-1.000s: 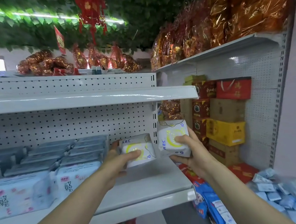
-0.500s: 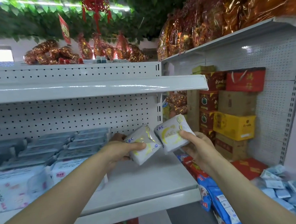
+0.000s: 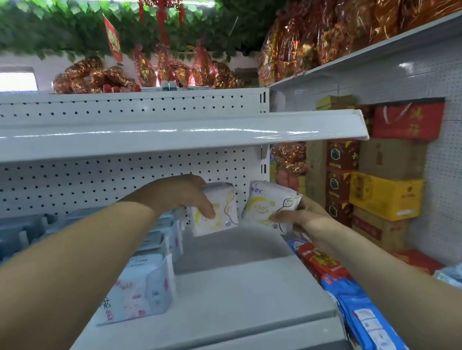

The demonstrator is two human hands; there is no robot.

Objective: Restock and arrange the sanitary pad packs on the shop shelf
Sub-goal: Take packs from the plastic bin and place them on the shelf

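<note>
The left hand [image 3: 179,196] has its grip clamped over a white-and-yellow pad pack [image 3: 223,204], thumb across the front, holding it upright near the back of the white shelf [image 3: 237,296]. It's too blurry to tell if it's actually touching down. The right hand [image 3: 304,218] has its grip closed on a second pack [image 3: 267,203] just beside it, tilted. A row of pale blue packs [image 3: 141,286] sits further left on the same shelf.
</note>
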